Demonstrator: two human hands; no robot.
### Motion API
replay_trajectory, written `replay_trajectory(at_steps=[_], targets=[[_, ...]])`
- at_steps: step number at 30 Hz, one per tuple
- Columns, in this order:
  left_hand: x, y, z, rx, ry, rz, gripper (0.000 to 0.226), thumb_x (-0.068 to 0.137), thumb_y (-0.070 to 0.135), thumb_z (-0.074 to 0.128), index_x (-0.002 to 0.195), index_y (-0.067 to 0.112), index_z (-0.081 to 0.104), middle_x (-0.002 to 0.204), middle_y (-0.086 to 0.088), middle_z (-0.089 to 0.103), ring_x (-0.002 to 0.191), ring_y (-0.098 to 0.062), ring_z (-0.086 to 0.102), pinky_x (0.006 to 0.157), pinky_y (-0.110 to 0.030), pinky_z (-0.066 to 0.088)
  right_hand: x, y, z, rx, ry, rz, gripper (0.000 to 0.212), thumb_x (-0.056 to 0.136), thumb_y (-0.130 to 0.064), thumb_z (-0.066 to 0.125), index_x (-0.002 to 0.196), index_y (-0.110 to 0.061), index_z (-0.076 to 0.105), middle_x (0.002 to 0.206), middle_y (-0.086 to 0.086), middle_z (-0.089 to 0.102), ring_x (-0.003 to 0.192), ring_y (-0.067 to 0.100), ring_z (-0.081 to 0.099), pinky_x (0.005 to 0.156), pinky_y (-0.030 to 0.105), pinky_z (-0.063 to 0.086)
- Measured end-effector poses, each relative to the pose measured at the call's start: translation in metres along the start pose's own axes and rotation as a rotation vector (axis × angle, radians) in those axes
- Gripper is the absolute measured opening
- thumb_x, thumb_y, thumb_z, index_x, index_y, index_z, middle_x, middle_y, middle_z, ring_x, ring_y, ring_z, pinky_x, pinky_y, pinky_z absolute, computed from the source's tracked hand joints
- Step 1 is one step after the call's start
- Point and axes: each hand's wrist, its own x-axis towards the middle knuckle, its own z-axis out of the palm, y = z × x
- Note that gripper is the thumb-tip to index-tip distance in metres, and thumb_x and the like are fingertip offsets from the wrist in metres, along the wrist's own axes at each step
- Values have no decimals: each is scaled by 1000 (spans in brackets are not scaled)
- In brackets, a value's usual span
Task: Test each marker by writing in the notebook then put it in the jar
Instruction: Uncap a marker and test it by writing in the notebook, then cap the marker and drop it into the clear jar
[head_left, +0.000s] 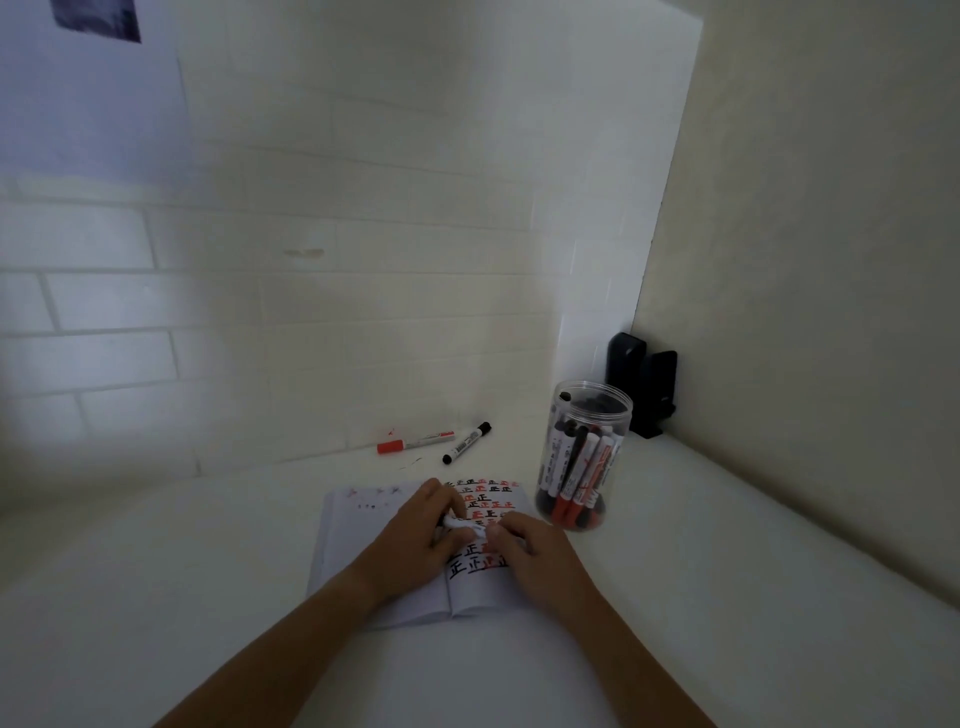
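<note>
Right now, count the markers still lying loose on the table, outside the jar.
2. A red-capped marker and a black-capped marker lie by the wall behind the notebook. A third is held between both hands, mostly hidden. More stand in the jar.

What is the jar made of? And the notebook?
The jar looks like clear, glossy plastic, though glass is possible: the markers inside show through its wall, and its rim catches light. The notebook looks like plain matte paper: thin white pages lying open, with red and black ink marks on them.
</note>
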Motion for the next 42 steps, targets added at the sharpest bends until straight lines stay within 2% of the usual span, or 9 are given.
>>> replay_trajectory(at_steps=[5,9,13,17,21,28,34,37,42], targets=[[-2,6,3,-60,39,-78,57,87,60,60,123,28,30,115,3,44,101,-9,54,83,-21,51,-5,-16,-11,323,216,12,9,102,-8,55,94,-12,58,68,10,64,54,10,56,50,23,44],[0,-6,8,86,85,-158,97,78,81,49,147,21,18,145,-3,31,131,-18,38,109,-40,36,-2,-41,-33,319,389,-82,6,101,-14,62,95,-15,63,72,6,70,45,11,55,41,29,48],[0,-6,8,376,-35,-146,74,85,75,27,144,32,39,145,9,40,137,-14,31,111,-39,22,4,-75,-70,240,843,-209,7,103,-12,57,96,-13,58,65,-4,62,53,3,63,42,15,47],[1,-5,8,441,-78,-116,67,85,67,16,132,38,55,140,13,47,137,-9,32,107,-34,16,25,-90,-111,-4,1006,-268,11,106,-20,49,97,-14,51,62,-6,52,48,8,52,43,14,34],[2,-6,7,467,-113,-134,71,82,67,13,134,41,53,143,15,45,139,-8,30,109,-34,16,49,-72,-126,-268,981,-213,17,106,-25,49,93,-15,50,62,-1,54,50,14,52,43,24,36],[3,-4,8,459,-117,-138,69,81,68,16,131,41,55,143,15,46,139,-8,32,106,-32,16,77,-46,-129,-604,632,-18,29,103,-44,50,99,-17,57,85,-1,57,76,16,58,61,27,43],[2,-4,8,439,-99,-128,60,85,64,19,128,41,55,140,15,46,137,-9,33,108,-34,16,82,-44,-130,-417,719,-34,26,99,-28,64,116,-15,49,81,0,64,71,19,63,56,32,50],[3,-4,8,452,-126,-132,62,85,65,17,131,41,52,141,16,43,137,-8,30,112,-35,15,82,-40,-129,-564,748,-124,18,100,-30,61,112,-17,56,77,-1,61,74,22,59,58,37,52],[2,-4,7,442,-124,-131,62,85,65,18,130,40,52,141,14,44,137,-9,31,113,-37,16,84,-44,-116,-751,746,-272,34,103,-41,51,123,-18,67,86,6,68,80,24,61,71,39,52]])
